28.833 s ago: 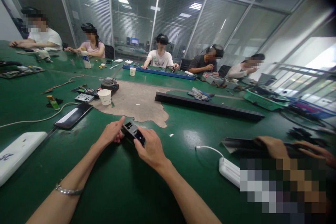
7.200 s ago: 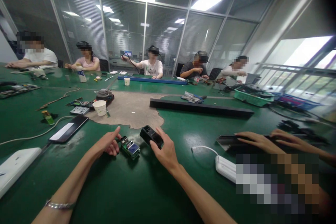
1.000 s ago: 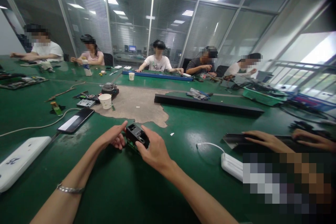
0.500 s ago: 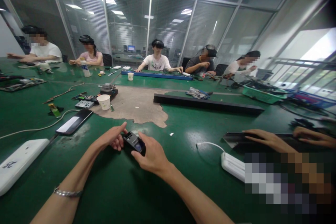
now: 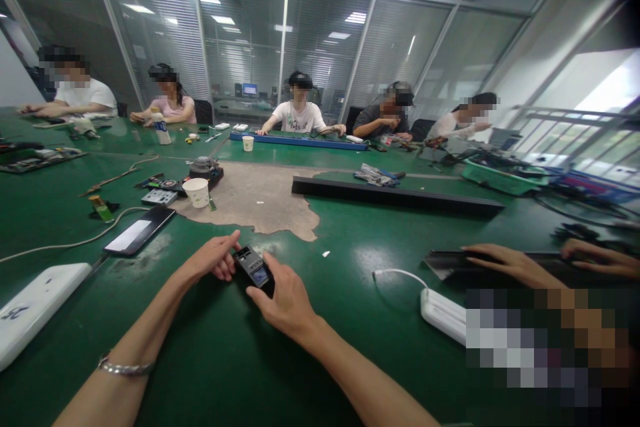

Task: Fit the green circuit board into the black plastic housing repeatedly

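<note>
Right hand grasps near end of black casing, small screen showing through, on or just above counter. Left hand at far end, grip unclear. Step: apparently fitting casing around screen. Next move calls for level alignment, even pressure.

device black, its screen blue-grey; tabletop dark green, bare patch tan, long bar black, bracelet silver. phone black with a white label, flat box white with dark handwritten marks, paper cup white with small green print, bottle white and blue. far rail blue, basket mint green, one top pink, middle shirt white with dark lettering.
</note>
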Demonstrator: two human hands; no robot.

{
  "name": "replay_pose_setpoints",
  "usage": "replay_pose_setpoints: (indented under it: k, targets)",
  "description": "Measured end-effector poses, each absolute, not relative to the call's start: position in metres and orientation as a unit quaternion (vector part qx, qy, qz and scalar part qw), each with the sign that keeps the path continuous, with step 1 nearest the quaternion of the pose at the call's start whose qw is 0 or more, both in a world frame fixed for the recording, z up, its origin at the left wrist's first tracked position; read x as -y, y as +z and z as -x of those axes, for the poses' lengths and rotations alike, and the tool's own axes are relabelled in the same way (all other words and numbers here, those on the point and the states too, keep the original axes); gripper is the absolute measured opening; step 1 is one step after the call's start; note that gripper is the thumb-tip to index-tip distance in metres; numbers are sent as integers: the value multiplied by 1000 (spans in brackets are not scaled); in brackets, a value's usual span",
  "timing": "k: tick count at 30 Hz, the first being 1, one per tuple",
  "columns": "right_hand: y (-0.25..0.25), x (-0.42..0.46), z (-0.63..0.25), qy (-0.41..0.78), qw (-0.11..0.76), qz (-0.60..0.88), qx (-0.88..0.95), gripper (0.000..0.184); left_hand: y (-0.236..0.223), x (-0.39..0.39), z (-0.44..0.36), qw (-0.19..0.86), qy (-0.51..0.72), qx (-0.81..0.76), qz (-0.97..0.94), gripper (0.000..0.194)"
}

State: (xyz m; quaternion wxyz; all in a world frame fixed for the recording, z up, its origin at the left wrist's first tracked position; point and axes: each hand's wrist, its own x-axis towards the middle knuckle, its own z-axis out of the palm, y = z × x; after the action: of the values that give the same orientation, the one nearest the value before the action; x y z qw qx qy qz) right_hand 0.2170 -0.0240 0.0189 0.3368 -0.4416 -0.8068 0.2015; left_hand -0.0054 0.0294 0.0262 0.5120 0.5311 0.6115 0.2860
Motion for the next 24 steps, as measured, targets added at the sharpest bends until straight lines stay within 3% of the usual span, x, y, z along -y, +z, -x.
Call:
replay_pose_setpoints:
  k: [5, 12, 19, 24]
  targets:
    - [17, 25, -214, 200, 351, 433, 806, 82, 25, -30, 7, 506, 292, -616, -529, 84]
    - [16, 26, -215, 193, 377, 428, 799, 64, 23, -23, 11, 567, 269, -592, -506, 89]
    - [44, 21, -220, 200, 453, 425, 758, 60, 24, -22, 10, 613, 259, -566, -487, 87]
    - [57, 8, -251, 200, 459, 449, 740, 58, 25, -21, 10, 607, 267, -560, -497, 88]
